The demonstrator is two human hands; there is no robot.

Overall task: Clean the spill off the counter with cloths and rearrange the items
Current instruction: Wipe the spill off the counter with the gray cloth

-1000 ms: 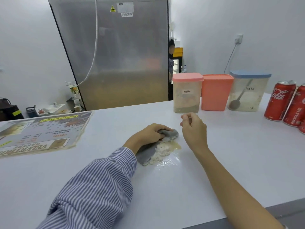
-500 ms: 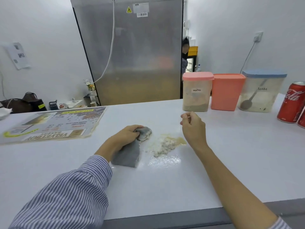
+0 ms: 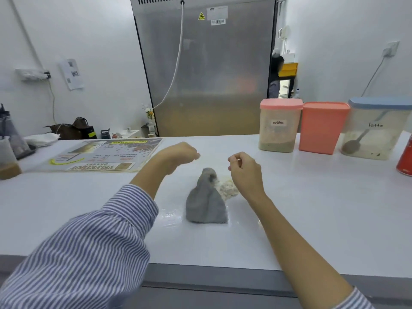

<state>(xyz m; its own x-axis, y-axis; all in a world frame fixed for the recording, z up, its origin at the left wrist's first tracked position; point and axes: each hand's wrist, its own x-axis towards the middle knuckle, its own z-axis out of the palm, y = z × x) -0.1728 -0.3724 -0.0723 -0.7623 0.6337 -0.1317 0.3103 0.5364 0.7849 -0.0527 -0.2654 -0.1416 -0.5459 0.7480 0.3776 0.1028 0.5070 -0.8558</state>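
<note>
A grey cloth (image 3: pixel 206 202) lies crumpled in a peak on the white counter (image 3: pixel 312 208), free of both hands. Right beside it sits a clump of whitish spilled powder (image 3: pixel 228 189), and a wet smear (image 3: pixel 169 216) shines to the cloth's left. My left hand (image 3: pixel 178 156) hovers above and behind the cloth with its fingers curled in, holding nothing. My right hand (image 3: pixel 245 169) hangs just right of the spill, its fingers loosely curled with thumb and forefinger pinched together; nothing shows between them.
A laminated menu (image 3: pixel 104 158) lies at the left. The mocha tub (image 3: pixel 278 124), an orange tub (image 3: pixel 322 128) and the latte tub (image 3: pixel 376 129) line the back right, with a red can (image 3: pixel 405 161) at the edge. A cup of brown drink (image 3: pixel 7 159) stands far left.
My left hand dragged the cloth off the spill toward the left, then let it go and rose above the counter. The right hand has stayed by the spill.
</note>
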